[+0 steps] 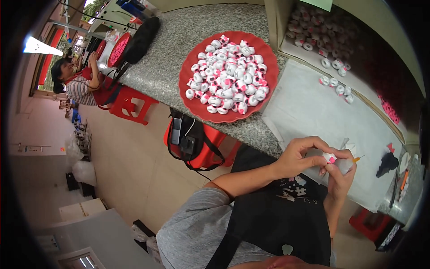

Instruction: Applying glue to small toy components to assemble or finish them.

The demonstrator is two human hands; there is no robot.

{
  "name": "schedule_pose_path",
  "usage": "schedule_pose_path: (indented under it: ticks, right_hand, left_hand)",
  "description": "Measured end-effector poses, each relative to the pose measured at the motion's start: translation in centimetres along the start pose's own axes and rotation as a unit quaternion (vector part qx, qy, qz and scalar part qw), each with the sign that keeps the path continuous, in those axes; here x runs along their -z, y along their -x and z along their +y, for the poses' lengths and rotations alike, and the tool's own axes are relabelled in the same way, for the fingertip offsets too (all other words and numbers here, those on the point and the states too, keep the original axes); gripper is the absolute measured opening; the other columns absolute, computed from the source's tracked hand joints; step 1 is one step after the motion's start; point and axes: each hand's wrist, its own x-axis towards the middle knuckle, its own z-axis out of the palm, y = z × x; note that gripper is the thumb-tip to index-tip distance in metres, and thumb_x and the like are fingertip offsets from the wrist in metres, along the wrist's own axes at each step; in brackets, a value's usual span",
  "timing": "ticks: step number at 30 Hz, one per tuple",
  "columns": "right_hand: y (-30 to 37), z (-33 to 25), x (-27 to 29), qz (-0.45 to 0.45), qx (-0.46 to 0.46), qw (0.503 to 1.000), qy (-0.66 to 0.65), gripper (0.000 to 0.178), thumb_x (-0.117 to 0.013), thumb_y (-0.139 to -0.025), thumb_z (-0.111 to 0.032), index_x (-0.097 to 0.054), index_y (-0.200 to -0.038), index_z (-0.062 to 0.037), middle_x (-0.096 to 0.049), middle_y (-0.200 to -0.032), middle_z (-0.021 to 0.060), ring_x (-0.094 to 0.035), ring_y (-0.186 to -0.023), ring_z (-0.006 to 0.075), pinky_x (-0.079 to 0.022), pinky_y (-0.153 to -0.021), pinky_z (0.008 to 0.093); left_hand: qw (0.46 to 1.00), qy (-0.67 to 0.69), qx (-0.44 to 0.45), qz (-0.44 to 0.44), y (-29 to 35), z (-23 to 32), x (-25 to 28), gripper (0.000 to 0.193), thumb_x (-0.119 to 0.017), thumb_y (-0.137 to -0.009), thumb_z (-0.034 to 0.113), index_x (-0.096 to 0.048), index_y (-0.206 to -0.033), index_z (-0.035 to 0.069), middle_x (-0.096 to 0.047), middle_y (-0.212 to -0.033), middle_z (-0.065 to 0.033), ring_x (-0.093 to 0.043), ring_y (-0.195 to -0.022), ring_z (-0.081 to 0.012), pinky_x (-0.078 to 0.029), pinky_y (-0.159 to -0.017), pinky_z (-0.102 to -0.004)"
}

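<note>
My left hand [301, 154] pinches a small white and pink bead [329, 158] between thumb and fingers. Meeting it from the other side, my right hand [341, 172] has its fingertips on the same bead. By the right fingers sticks out an orange tip [356, 159] with a thin needle; what it belongs to, and whether the hand holds it, I cannot make out. Under both hands lies a white paper sheet [313, 105]. On the granite counter a red scalloped plate [190, 101] is heaped with similar white and pink beads [230, 74].
More white beads [309, 33] lie in the shelf space at upper right, beside pink pieces [389, 110]. A black cloth [387, 165] and an orange pen-like tool [404, 179] are at far right. A red stool [204, 148] carries a black bag. At left, another person [80, 85] sits at the counter.
</note>
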Motion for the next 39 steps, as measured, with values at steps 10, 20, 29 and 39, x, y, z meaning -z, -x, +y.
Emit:
schedule_pose_path:
  ticks: [10, 20, 29, 39]
  right_hand:
    - [-1.9, -1.6, -0.5, 0.013, 0.006, 0.999, 0.031, 0.032, -0.052, -0.068, 0.001, -0.047, -0.099, 0.0036, -0.053, -0.072, 0.0083, -0.045, -0.053, 0.01, -0.04, -0.047, 0.0201]
    - [-0.5, 0.2, 3.1, 0.065, 0.005, 0.996, 0.067, 0.03, -0.048, -0.073, -0.006, -0.044, -0.102, 0.0012, -0.046, -0.072, 0.0037, -0.036, -0.052, 0.0066, -0.031, -0.047, 0.0179]
    - [-1.7, 1.3, 3.5, 0.082, -0.003, 0.983, 0.165, 0.032, -0.047, -0.078, -0.01, -0.04, -0.107, 0.0014, -0.046, -0.077, 0.0037, -0.034, -0.053, 0.0051, -0.03, -0.048, 0.0171]
    - [-5.8, 1.2, -5.2, 0.188, 0.054, 0.919, 0.342, 0.027, -0.052, -0.073, -0.009, -0.046, -0.094, 0.0069, -0.047, -0.061, 0.0096, -0.043, -0.054, 0.0147, -0.037, -0.052, 0.0249]
  left_hand:
    - [0.818, -0.461, -0.249, 0.237, -2.1, 4.3, 3.6, 0.016, -0.054, -0.069, -0.003, -0.05, -0.084, 0.001, -0.051, -0.085, -0.012, -0.05, -0.077, -0.0211, -0.038, -0.071, -0.0298]
    - [0.523, -0.839, -0.126, 0.079, -1.6, 9.8, 10.3, 0.025, -0.058, -0.067, 0.021, -0.056, -0.091, 0.015, -0.042, -0.108, -0.0129, -0.034, -0.107, -0.0324, -0.022, -0.09, -0.0498]
    - [0.54, -0.83, -0.134, 0.033, -0.6, 14.3, 14.3, 0.028, -0.056, -0.067, 0.032, -0.054, -0.09, 0.017, -0.045, -0.093, -0.0091, -0.041, -0.097, -0.0248, -0.031, -0.081, -0.0424]
    - [0.573, -0.807, -0.077, 0.123, 2.6, 18.6, 21.2, 0.044, -0.057, -0.066, 0.02, -0.045, -0.108, 0.016, -0.044, -0.097, -0.015, -0.045, -0.091, -0.0289, -0.037, -0.077, -0.0412]
